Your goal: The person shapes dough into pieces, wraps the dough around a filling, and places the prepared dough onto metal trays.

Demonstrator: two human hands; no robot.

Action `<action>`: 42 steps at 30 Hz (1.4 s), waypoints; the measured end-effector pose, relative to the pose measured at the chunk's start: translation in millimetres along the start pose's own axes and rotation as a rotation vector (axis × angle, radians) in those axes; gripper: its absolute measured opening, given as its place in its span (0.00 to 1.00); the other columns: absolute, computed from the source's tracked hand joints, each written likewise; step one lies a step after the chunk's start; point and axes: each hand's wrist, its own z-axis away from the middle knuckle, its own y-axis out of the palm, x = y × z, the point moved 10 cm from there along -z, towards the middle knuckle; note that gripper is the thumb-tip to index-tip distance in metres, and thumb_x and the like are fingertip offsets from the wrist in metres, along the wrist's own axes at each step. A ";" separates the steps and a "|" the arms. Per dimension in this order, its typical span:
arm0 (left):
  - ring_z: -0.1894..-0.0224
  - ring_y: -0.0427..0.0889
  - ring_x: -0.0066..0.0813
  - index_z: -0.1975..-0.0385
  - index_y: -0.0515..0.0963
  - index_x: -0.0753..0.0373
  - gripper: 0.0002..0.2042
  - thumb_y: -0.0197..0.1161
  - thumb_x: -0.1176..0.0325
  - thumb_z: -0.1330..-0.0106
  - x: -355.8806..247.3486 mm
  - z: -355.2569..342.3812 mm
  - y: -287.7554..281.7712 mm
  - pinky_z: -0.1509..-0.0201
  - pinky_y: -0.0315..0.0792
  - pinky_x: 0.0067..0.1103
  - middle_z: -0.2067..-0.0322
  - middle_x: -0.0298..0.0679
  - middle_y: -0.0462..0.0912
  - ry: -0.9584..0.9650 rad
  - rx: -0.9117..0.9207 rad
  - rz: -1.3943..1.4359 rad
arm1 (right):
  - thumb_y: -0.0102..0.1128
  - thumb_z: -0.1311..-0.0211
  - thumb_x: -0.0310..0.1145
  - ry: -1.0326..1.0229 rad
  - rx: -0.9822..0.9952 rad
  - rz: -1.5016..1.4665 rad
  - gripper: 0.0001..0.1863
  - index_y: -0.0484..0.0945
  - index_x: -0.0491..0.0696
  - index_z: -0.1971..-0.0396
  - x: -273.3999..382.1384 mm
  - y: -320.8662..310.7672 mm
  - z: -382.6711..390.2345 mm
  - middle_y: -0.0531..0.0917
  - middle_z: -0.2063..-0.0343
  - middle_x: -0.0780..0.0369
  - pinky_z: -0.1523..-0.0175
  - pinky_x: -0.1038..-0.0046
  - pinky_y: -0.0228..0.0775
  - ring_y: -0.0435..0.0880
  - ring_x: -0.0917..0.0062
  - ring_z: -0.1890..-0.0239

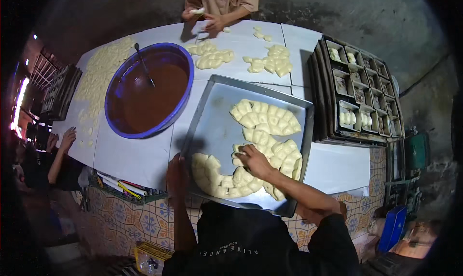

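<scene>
A large metal tray [214,83] holds several clusters of pale, segmented dough pieces [265,117]. My left hand [177,172], dim and blurred, grips the tray's left edge. My right hand [253,158] is curled over a dough piece in the middle-right cluster, fingertips pressed on it; what lies under the palm is hidden. To the tray's left stands a blue basin [179,59] of brown liquid with a dark-handled utensil [143,64] in it.
Across the white table [337,165], a person [219,6] handles dough. More dough [101,73] covers the left side, where another person's hand [67,136] rests near the edge. Stacked baking tins [359,73], some holding dough, stand right. A crate [120,189] sits below the table.
</scene>
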 end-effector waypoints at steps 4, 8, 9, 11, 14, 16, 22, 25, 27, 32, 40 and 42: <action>0.54 0.74 0.50 0.55 0.75 0.66 0.14 0.48 0.64 0.30 9.3 -2.1 -12.0 0.50 0.68 0.38 0.59 0.50 0.77 0.075 -0.110 -0.022 | 0.57 0.44 0.23 0.200 -0.273 -0.408 0.11 0.81 0.40 0.60 -11.3 -63.0 -10.5 0.80 0.62 0.55 0.56 0.70 0.73 0.78 0.66 0.58; 0.56 0.76 0.46 0.57 0.76 0.67 0.13 0.51 0.65 0.32 -0.9 8.2 -26.8 0.48 0.69 0.35 0.60 0.47 0.79 0.039 -0.166 0.265 | 0.57 0.39 0.26 0.233 -0.555 -0.832 0.12 0.79 0.41 0.56 13.3 -149.5 -8.6 0.76 0.55 0.58 0.55 0.72 0.73 0.76 0.76 0.52; 0.54 0.77 0.44 0.55 0.75 0.67 0.14 0.50 0.65 0.32 -14.5 7.6 -16.5 0.47 0.69 0.34 0.60 0.46 0.80 0.049 -0.031 0.485 | 0.58 0.40 0.25 0.112 -0.647 -0.869 0.14 0.78 0.41 0.54 32.8 -171.1 -6.1 0.74 0.52 0.58 0.52 0.72 0.73 0.75 0.75 0.50; 0.47 0.75 0.43 0.47 0.71 0.66 0.20 0.48 0.56 0.28 -49.3 13.8 20.7 0.42 0.68 0.34 0.53 0.51 0.78 -0.138 0.333 1.255 | 0.59 0.46 0.23 -0.025 -0.708 -0.906 0.21 0.75 0.40 0.50 72.2 -173.3 -12.7 0.74 0.49 0.55 0.38 0.66 0.63 0.71 0.67 0.42; 0.42 0.71 0.48 0.46 0.67 0.67 0.29 0.42 0.44 0.28 -114.0 27.3 49.3 0.38 0.67 0.37 0.45 0.58 0.71 -0.524 0.867 1.991 | 0.60 0.50 0.23 -0.140 -0.264 -0.439 0.20 0.79 0.45 0.53 143.8 -109.1 -38.7 0.76 0.47 0.56 0.36 0.59 0.58 0.67 0.61 0.36; 0.44 0.74 0.47 0.44 0.64 0.67 0.26 0.42 0.49 0.26 -119.9 15.8 50.3 0.39 0.69 0.35 0.46 0.57 0.72 -0.540 0.819 1.893 | 0.62 0.53 0.24 -0.180 -0.179 -0.186 0.17 0.83 0.47 0.59 163.2 -80.5 -44.5 0.77 0.46 0.58 0.34 0.56 0.54 0.64 0.59 0.34; 0.45 0.74 0.33 0.34 0.57 0.59 0.21 0.45 0.64 0.25 -109.3 -8.7 36.4 0.40 0.68 0.27 0.47 0.46 0.75 -0.274 0.649 1.505 | 0.60 0.45 0.21 0.254 -0.671 -0.554 0.12 0.81 0.42 0.59 123.1 -86.0 -38.3 0.77 0.56 0.55 0.51 0.71 0.72 0.78 0.67 0.52; 0.38 0.64 0.28 0.31 0.52 0.59 0.26 0.46 0.59 0.25 -132.8 10.7 41.7 0.36 0.60 0.25 0.39 0.44 0.65 -0.259 1.003 1.811 | 0.64 0.44 0.25 0.402 -0.563 -0.549 0.10 0.82 0.41 0.62 117.8 -59.3 -45.8 0.76 0.61 0.60 0.61 0.79 0.68 0.76 0.76 0.61; 0.40 0.67 0.27 0.32 0.55 0.61 0.26 0.49 0.59 0.26 -124.1 9.6 39.8 0.38 0.62 0.23 0.41 0.42 0.67 -0.314 0.991 1.917 | 0.63 0.44 0.23 0.380 -0.696 -0.585 0.12 0.81 0.40 0.59 112.4 -61.2 -39.5 0.76 0.62 0.60 0.63 0.82 0.67 0.75 0.78 0.62; 0.60 0.76 0.17 0.56 0.79 0.69 0.11 0.63 0.70 0.35 -74.6 -9.6 19.7 0.55 0.69 0.15 0.61 0.35 0.80 -0.070 0.545 1.302 | 0.62 0.45 0.21 0.275 -0.753 -0.465 0.18 0.79 0.43 0.53 115.8 -62.1 -38.7 0.75 0.64 0.59 0.58 0.76 0.68 0.75 0.75 0.62; 0.58 0.80 0.30 0.62 0.79 0.67 0.07 0.60 0.77 0.39 -75.7 12.6 43.5 0.51 0.74 0.25 0.63 0.39 0.82 -0.435 0.773 1.845 | 0.55 0.38 0.47 0.099 -0.549 -0.566 0.19 0.81 0.51 0.54 131.5 -54.6 -71.1 0.63 0.40 0.52 0.36 0.60 0.50 0.57 0.60 0.37; 0.49 0.77 0.34 0.52 0.75 0.66 0.16 0.58 0.64 0.36 -82.2 26.7 45.5 0.42 0.69 0.31 0.54 0.41 0.79 -0.678 0.895 1.991 | 0.60 0.41 0.48 -0.059 -0.498 -0.527 0.19 0.80 0.48 0.58 147.2 -47.4 -78.8 0.65 0.39 0.53 0.34 0.60 0.50 0.59 0.59 0.38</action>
